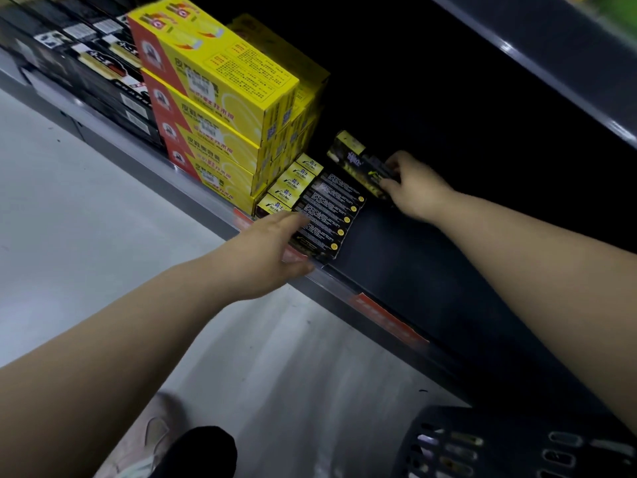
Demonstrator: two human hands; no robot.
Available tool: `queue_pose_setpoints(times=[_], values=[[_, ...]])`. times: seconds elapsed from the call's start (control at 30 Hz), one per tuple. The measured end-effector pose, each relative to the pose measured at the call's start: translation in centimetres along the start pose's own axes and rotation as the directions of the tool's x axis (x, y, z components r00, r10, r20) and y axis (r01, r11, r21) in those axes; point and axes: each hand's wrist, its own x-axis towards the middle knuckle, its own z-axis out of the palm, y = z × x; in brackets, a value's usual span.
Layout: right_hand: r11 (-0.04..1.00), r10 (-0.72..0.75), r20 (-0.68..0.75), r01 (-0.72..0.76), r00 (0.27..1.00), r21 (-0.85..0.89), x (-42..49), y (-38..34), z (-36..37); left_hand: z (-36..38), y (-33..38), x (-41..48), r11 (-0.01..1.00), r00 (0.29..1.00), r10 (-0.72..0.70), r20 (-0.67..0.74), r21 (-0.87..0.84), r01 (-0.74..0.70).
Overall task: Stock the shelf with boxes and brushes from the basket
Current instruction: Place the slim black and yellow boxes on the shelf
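A row of several slim black-and-yellow boxes (327, 212) lies flat on the dark shelf (406, 267), beside the tall yellow stack. My left hand (269, 250) reaches over the shelf's front edge with straight fingers, touching the front of that row. Deeper in, my right hand (410, 188) grips one more black-and-yellow box (358, 160) by its near end, holding it tilted just behind the row. The dark plastic basket (510, 443) sits at the bottom right, below the shelf; its contents are hard to make out.
Stacked yellow cartons (213, 108) fill the shelf left of the row, with black boxes (86, 63) further left. An upper shelf board (551, 60) overhangs at top right. A pale floor (86, 219) lies below, with my shoe (155, 439) near the bottom.
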Motion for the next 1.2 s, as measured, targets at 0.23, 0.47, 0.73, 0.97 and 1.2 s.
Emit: queue_pose_setpoints(times=[0.23, 0.47, 0.73, 0.97, 1.2], values=[[0.999, 0.017, 0.124, -0.011, 0.992, -0.051, 4.1, -1.8, 3.7, 1.0, -1.1, 0.8, 0.983, 0.999, 0.011, 0.036, 0.183, -0.018], [0.999, 0.008, 0.314, -0.018, 0.949, 0.029, 2.8, -1.8, 3.4, 1.4, -1.0, 0.8, 0.972, 1.0, 0.006, -0.002, 0.233, -0.005], [0.986, -0.123, 0.227, 0.093, 0.966, 0.14, -8.2, -3.8, -6.9, -2.6, 6.2, -0.7, 0.997, 0.997, 0.081, -0.001, 0.005, -0.081], [0.918, -0.108, 0.087, 0.066, 0.99, 0.391, -25.1, 0.2, -14.7, -4.6, 18.9, -4.7, 0.937, 0.929, 0.35, 0.121, -0.046, -0.347], [0.854, 0.101, 0.091, -0.133, 0.991, 0.502, -36.7, 9.1, -13.9, -0.4, 28.7, -9.2, 0.842, 0.829, 0.473, 0.299, 0.123, -0.525]])
